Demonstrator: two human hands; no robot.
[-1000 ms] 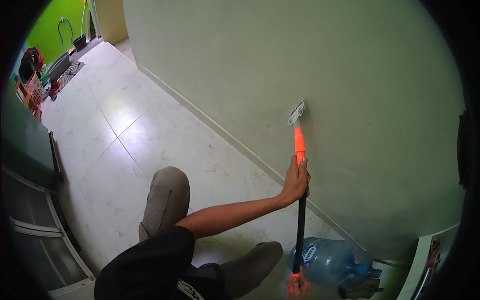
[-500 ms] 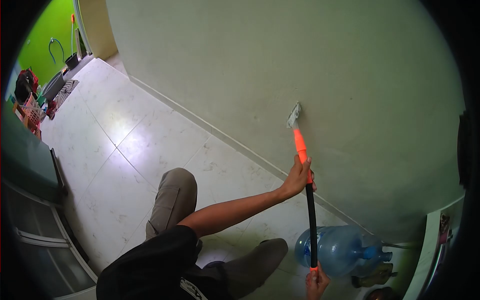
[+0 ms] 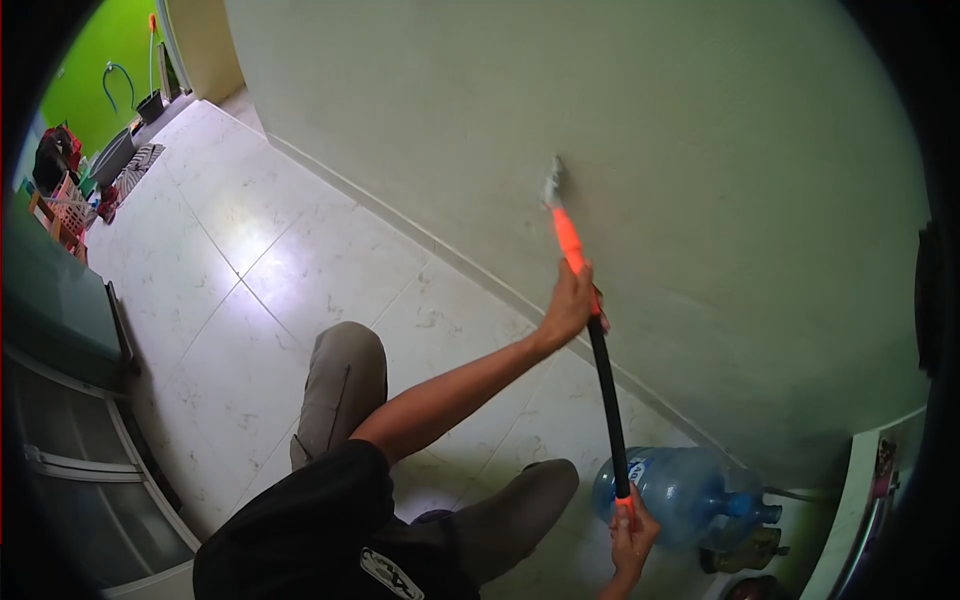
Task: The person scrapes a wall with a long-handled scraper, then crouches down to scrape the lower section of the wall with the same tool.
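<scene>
The right hand (image 3: 632,532) is resting around the lower end of the long black-and-orange pole (image 3: 606,395), the left hand (image 3: 570,303) around it farther up – and the small pale head (image 3: 554,184) on its top is standing before the smooth grey-green wall (image 3: 730,200). Behind the pole's lower part, a clear blue plastic bottle (image 3: 680,490) is lying on the white tiled floor (image 3: 330,255), to the right of the grey-brown trousered legs (image 3: 345,375). Far to the left – a pink plastic basket (image 3: 70,206) is standing near a grey oval tub (image 3: 113,158).

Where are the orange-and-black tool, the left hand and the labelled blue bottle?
Orange-and-black tool (image 3: 603,370): head view, on its black shaft.
Left hand (image 3: 570,303): head view, on the back of the hand.
Labelled blue bottle (image 3: 676,493): head view, on its body.
</scene>
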